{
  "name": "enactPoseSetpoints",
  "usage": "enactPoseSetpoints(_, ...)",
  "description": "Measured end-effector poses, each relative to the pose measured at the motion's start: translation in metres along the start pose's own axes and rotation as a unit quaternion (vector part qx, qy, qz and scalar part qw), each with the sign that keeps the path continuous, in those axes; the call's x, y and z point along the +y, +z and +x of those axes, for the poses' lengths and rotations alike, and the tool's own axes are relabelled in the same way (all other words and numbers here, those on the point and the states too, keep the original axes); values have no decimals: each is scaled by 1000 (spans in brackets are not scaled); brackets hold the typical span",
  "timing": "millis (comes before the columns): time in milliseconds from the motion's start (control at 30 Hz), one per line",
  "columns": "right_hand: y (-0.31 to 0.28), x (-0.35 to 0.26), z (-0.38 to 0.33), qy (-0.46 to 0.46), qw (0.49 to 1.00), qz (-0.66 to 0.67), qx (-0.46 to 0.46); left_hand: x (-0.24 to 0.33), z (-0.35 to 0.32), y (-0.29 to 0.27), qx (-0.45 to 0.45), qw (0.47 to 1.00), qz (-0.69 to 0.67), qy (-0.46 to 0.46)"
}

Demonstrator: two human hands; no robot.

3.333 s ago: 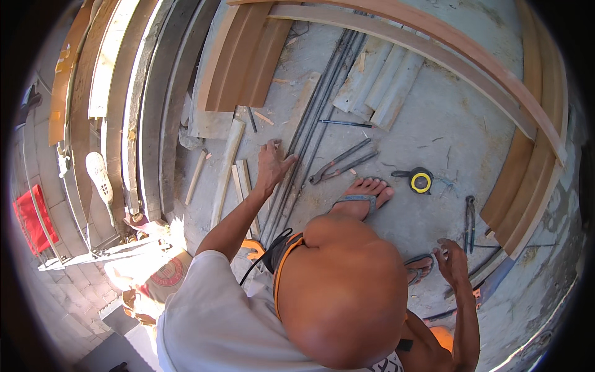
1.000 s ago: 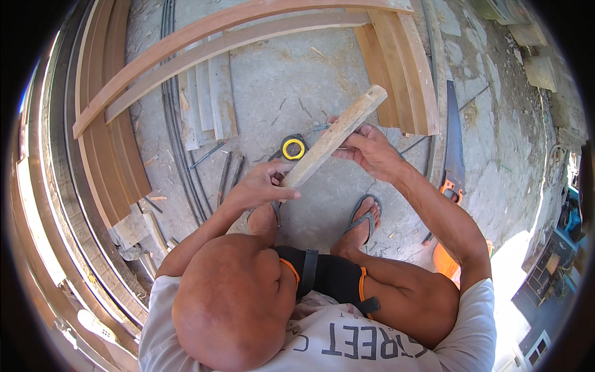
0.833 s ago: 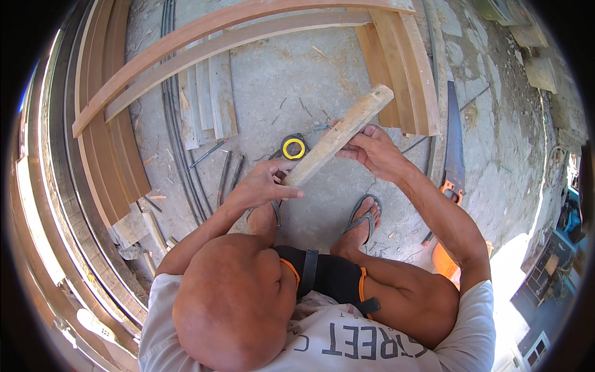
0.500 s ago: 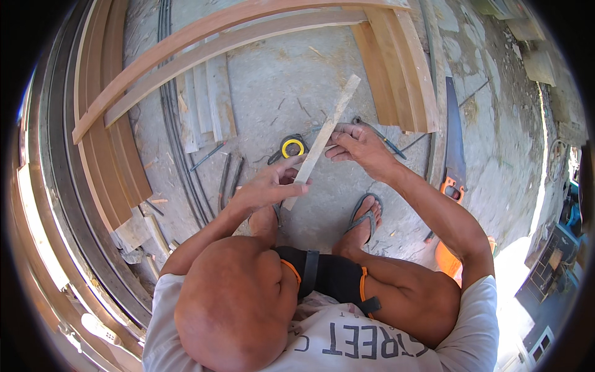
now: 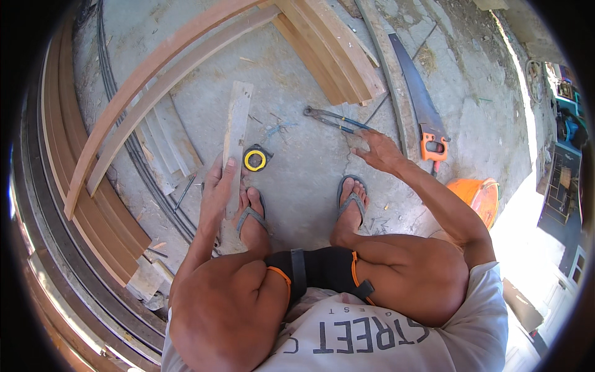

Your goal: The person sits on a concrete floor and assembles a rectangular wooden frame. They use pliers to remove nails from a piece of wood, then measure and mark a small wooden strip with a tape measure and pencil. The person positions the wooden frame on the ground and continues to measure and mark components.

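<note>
A person squats on a rough grey concrete floor (image 5: 297, 180), bare knees low in the head view, feet in flip-flops pointing to 12 o'clock. The left hand (image 5: 218, 189), at about 10 o'clock from the knees, is closed around the near end of a flat, pale wooden slat (image 5: 235, 139), thumb laid along its face; the slat is weathered and rough-sawn, and runs away toward 12 o'clock. Just beside it, at 3 o'clock of the hand, a round tape measure (image 5: 255, 159) with a yellow ring and black case lies on the floor. The right hand (image 5: 379, 152) is spread wide and flat, holding nothing, fingers reaching toward 11 o'clock, close to a pair of long metal pincers (image 5: 334, 118) with blue handles. Farther out at 1 o'clock lies a handsaw (image 5: 416, 102) with a dark blade and orange grip; an orange bucket (image 5: 478, 197) sits at 3 o'clock. Curved, smooth reddish-brown timber mouldings (image 5: 155, 68) arc across the far side and down the left.

Half a second ago both hands held the slat raised at a slant; now the right hand has let go and the slat points almost straight away.
</note>
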State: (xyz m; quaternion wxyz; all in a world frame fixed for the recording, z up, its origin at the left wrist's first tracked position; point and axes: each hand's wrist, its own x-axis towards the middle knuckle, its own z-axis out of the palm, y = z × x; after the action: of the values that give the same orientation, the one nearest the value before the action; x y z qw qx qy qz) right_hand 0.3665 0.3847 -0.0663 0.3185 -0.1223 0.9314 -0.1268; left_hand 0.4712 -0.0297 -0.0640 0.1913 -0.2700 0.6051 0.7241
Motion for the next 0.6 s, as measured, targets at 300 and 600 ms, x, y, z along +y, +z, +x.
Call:
enactPoseSetpoints(300,33,25,66,-39,980,-196,26,57,40,-8,49,977,15,209)
enactPoseSetpoints(600,11,-14,38,-14,997,71,24,46,42,-51,98,974,34,202)
